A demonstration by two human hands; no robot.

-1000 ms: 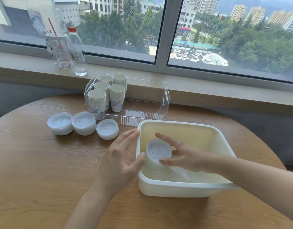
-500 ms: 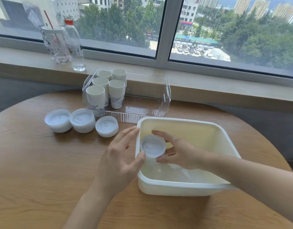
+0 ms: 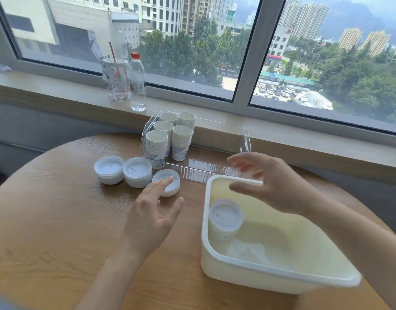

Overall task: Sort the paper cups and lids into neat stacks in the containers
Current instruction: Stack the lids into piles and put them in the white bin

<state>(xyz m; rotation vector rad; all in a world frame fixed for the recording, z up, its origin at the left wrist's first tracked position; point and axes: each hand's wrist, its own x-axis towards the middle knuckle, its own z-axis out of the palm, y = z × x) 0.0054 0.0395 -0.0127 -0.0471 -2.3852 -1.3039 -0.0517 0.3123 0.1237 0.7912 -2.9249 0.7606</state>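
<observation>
A stack of white lids (image 3: 225,217) stands in the near left corner of the cream tub (image 3: 279,268). My right hand (image 3: 267,183) hovers above the tub's far rim, fingers spread, holding nothing. My left hand (image 3: 153,212) is over the table left of the tub, fingers straight, their tips just in front of the nearest of three lid stacks (image 3: 168,181) on the table. Several stacks of paper cups (image 3: 170,136) stand in the left end of the clear bin (image 3: 245,139).
The round wooden table (image 3: 47,220) sits against a windowsill. On the sill stand a water bottle (image 3: 137,82) and a plastic cup with a red straw (image 3: 115,79). Two more lid stacks (image 3: 123,168) lie left of the bin.
My right hand let go of the lid stack in the tub and rose toward the far rim. My left hand left the tub and moved toward the lid stacks on the table.
</observation>
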